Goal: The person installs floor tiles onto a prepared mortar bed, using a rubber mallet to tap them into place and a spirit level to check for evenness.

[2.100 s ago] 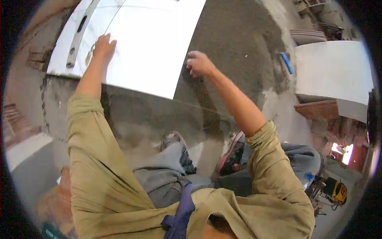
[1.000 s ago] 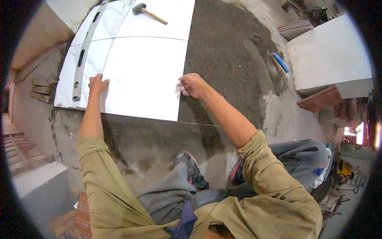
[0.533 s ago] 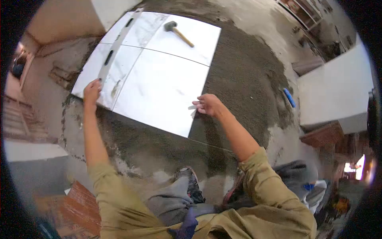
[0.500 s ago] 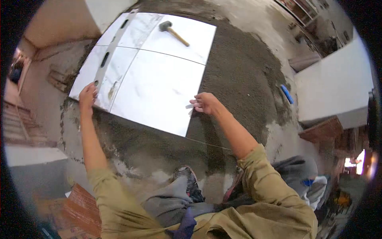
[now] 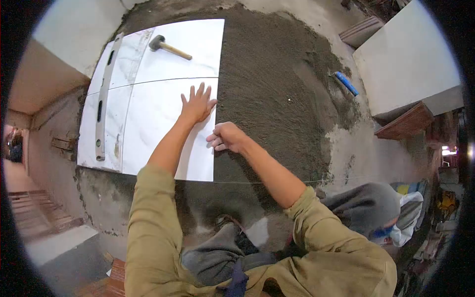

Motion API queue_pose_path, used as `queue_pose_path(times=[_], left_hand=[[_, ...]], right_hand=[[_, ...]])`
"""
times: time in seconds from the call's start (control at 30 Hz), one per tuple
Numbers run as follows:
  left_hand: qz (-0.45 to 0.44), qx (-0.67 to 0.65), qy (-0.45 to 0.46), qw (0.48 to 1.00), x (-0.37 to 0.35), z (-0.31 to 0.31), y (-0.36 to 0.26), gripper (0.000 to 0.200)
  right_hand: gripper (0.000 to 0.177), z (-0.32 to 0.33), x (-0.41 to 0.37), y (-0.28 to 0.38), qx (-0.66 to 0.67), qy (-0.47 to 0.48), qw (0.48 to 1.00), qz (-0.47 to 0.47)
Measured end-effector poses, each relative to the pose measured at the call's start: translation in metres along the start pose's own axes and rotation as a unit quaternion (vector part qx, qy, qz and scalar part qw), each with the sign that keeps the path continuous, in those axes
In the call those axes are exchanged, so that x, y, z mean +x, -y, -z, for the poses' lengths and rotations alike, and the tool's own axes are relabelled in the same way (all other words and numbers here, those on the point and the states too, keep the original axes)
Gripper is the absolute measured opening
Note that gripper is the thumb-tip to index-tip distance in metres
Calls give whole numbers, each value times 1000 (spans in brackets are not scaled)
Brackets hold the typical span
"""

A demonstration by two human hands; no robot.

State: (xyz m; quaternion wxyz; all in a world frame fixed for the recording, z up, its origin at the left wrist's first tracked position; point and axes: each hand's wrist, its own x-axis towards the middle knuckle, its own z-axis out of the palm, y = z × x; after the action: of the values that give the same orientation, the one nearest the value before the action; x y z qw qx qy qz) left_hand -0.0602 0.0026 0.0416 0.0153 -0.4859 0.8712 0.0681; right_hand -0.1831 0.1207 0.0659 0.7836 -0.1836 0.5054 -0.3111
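White marbled tiles [image 5: 153,119] lie side by side on grey mortar [image 5: 277,99]. My left hand [image 5: 198,105] is spread on the near tile close to its right edge, fingers pointing away from me. Just below it, my right hand [image 5: 226,137] is at the same edge, fingers loosely curled and somewhat apart, with nothing visible in them. A long metal level [image 5: 104,101] rests along the left tiles, touched by neither hand. On the far tile lies a mallet [image 5: 170,48] with a dark head and wooden handle.
A blue-handled tool [image 5: 346,83] sits at the mortar's right side. A thin string runs from the tile's near corner to the right. White blocks [image 5: 408,59] and a reddish-brown board [image 5: 405,121] stand at the right.
My left hand has let go of the level's near end and moved right onto the tile. My right hand remains by the tile edge. The whole view has shifted.
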Motion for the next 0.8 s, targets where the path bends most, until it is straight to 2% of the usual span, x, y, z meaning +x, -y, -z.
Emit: queue_pose_path(times=[0.13,0.17,0.23,0.3,0.33,0.4,0.43,0.47,0.5,0.53,0.57,0.63,0.7,0.77,0.8], left_hand=[[75,-1,-36,997,57,-17,-26,65],[90,-1,-51,995,62,-24,-30,64],[68,38,-88,993,61,-32,-31,61],[45,27,-94,994,60,-36,-24,59],[45,30,-89,995,60,-35,-24,59],[26,-28,-75,997,58,-22,-17,58],[44,-87,-32,995,56,-13,-10,57],[38,-168,-78,982,51,-8,0,54],[35,-243,-129,961,41,-4,16,52],[26,-243,-193,950,27,1,34,46],[49,-229,-209,949,1,14,50,46],[233,-318,-186,900,-58,41,73,45],[282,-296,-253,877,-118,24,129,46],[403,-358,-239,808,-184,23,152,42],[441,-431,-244,748,-211,32,152,41]], right_hand=[[21,12,11,-3,35,7,999,-11],[15,11,12,-1,42,9,999,-7],[11,13,11,-3,61,11,998,-10],[26,12,9,-5,49,11,998,27],[25,10,8,-6,55,-6,998,30],[25,7,8,-12,68,-34,996,35],[24,4,10,-11,80,-63,994,41],[13,3,8,-12,95,-78,992,34],[15,-1,9,-13,118,-93,988,41],[16,-3,9,-13,103,-103,988,41],[16,-8,7,-10,96,-116,988,37],[14,-9,15,-15,89,-126,987,49],[13,-10,18,-14,98,-143,983,55],[12,-12,18,-16,70,-159,982,72],[11,-15,19,-14,69,-168,981,63]])
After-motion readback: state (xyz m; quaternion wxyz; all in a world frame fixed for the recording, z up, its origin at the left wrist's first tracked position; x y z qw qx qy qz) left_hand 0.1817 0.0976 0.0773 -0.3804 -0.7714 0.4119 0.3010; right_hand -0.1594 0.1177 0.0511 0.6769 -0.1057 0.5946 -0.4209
